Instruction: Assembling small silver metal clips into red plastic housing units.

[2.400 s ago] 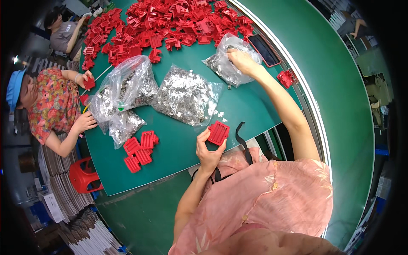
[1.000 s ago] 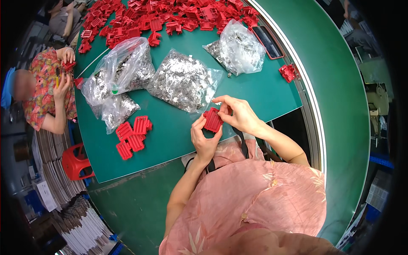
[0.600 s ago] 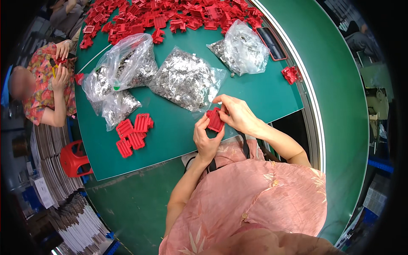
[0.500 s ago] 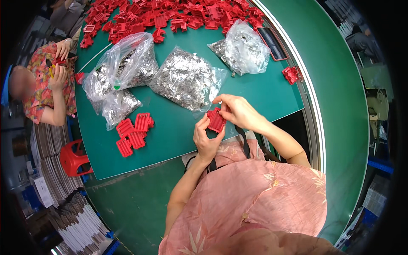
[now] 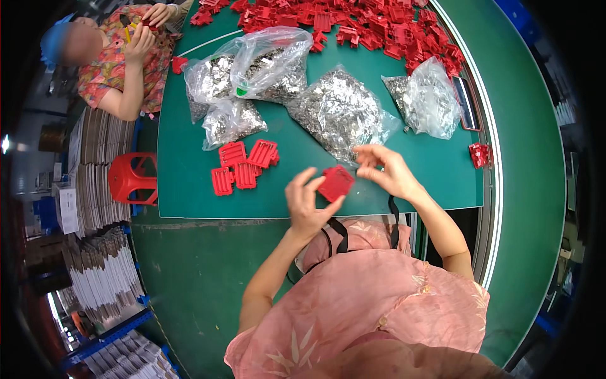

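The right hand [image 5: 388,174] has just come off the red block [image 5: 336,184], so the left hand [image 5: 306,201] alone now carries it. The left grip is closed around the block between fingers and thumb, above the surface [image 5: 442,177] near its front edge; block and fingertips are blurred, so whether anything sits in its slots cannot be told. The right grip is relaxed, finger and thumb parted, just beside the block and near the low corner of the middle bag [image 5: 341,114]; nothing shows between them. Half a second ago both hands met on the block; now a gap stands between it and the right fingers, and the block is turned differently. The view has swung too, so the front edge runs almost level. The red parts [image 5: 245,174] toward the left front corner keep their grouping, and the loose piece [image 5: 478,155] stays by the right edge.
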`<state>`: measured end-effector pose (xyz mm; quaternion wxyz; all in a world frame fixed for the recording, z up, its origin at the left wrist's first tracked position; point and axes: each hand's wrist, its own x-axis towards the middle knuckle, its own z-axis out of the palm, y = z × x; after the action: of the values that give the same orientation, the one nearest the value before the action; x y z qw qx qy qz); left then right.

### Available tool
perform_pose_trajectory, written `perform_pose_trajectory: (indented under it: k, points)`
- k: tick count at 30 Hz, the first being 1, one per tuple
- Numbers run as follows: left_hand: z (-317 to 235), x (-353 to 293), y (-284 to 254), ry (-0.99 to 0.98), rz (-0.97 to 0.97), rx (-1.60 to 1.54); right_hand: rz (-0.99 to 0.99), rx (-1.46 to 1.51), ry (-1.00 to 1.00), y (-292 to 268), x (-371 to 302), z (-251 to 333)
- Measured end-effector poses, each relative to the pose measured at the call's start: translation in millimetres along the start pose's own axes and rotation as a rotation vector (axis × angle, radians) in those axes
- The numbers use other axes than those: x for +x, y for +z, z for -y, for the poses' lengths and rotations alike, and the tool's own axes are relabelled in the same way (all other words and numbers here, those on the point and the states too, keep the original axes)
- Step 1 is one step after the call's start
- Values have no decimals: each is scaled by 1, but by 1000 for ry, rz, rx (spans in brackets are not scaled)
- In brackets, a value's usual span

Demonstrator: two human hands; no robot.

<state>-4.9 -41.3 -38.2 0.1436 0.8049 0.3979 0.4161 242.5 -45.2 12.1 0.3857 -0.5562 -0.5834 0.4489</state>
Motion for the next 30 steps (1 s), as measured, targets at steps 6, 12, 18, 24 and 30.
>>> perform_pose_trajectory:
  k: [6,12,18,24,30]
  points:
    - [50,-17,-56,-145,-51,388,-500,-434,-310,-67,93,-14]
    - [75,-18,-74,-183,-22,484,-532,-762,-240,-108,214,-77]
    - [81,-19,-70,-166,-75,391,-695,-1152,-244,-114,280,-68]
    - [70,-9,-45,-53,11,662,-411,-1110,-102,-123,313,-75]
    - [79,6,-51,-100,66,733,-231,-997,-376,-124,310,-85]
